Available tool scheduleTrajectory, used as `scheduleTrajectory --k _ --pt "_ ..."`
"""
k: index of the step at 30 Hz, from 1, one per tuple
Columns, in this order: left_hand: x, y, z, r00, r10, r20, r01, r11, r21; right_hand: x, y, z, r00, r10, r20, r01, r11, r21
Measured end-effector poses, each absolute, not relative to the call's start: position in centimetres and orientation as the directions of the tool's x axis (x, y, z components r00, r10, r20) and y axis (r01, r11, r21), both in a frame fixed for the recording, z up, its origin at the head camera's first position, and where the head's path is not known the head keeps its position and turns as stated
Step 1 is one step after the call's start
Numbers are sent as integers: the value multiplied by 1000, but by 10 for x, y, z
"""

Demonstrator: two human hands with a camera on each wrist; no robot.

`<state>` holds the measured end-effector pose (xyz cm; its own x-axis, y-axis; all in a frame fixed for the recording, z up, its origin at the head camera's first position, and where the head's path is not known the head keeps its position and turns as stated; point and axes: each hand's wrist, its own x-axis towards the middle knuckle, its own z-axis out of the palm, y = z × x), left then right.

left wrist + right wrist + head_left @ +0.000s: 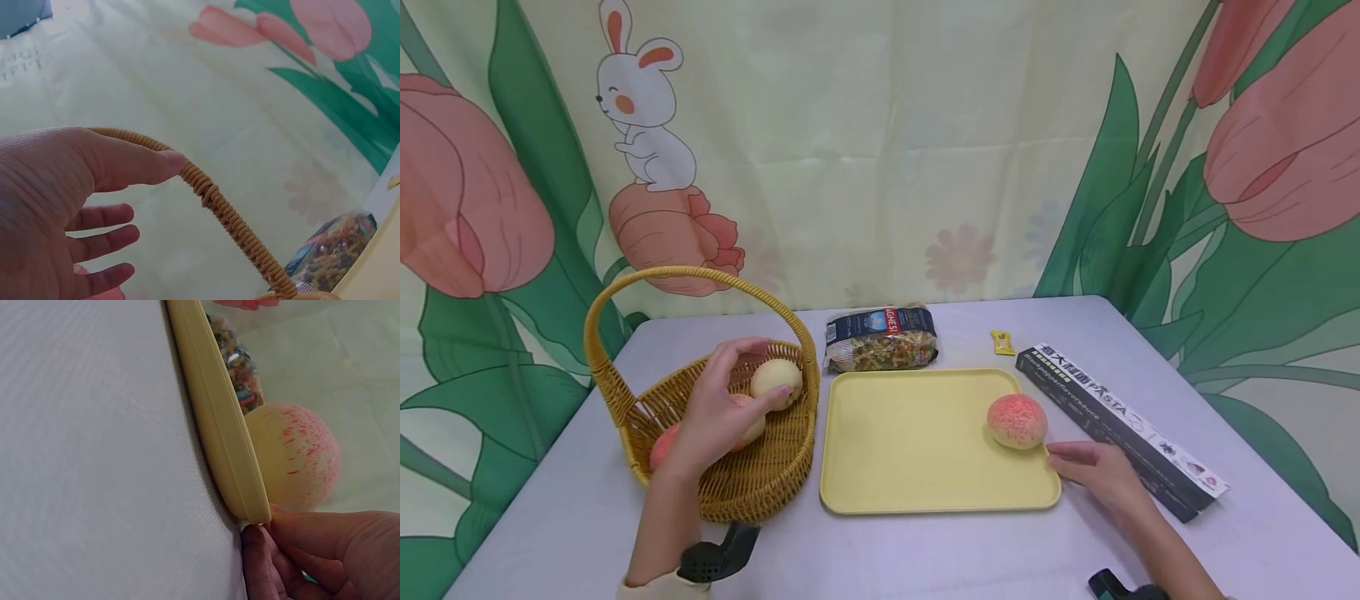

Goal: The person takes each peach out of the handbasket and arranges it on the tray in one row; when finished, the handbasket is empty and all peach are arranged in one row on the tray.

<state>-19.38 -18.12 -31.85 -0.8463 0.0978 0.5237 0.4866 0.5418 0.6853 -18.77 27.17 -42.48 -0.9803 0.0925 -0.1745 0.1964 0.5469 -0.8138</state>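
While the left hand (718, 408) reaches into the wicker basket (752, 483) at the desk's left edge, fingers spread loosely over a pale peach (777, 380), gripping nothing; right hand (1093, 471) rests relaxed at the yellow tray's (910, 442) right rim, probably steadying it; pink peach (1017, 421) sits inside that rim.

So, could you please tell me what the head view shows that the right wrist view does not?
Only the head view shows the left hand reaching into the wicker basket among the peaches there, plus the long pasta box and a small yellow packet. Only the right wrist view shows the tray's rim from the side, with the fingertips at its corner. Both share the yellow tray, the speckled peach on it, the pasta bag and the right hand.
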Motion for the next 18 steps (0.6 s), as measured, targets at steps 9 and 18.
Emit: scheduleTrajectory --k 9,18 --pt "-203 -198 -334 -959 19 281 248 535 808 -188 271 -423 -977 98 -189 212 541 -814" --pt "-208 -218 -339 -987 23 160 139 625 768 -186 272 -424 -985 78 -156 173 542 -822"
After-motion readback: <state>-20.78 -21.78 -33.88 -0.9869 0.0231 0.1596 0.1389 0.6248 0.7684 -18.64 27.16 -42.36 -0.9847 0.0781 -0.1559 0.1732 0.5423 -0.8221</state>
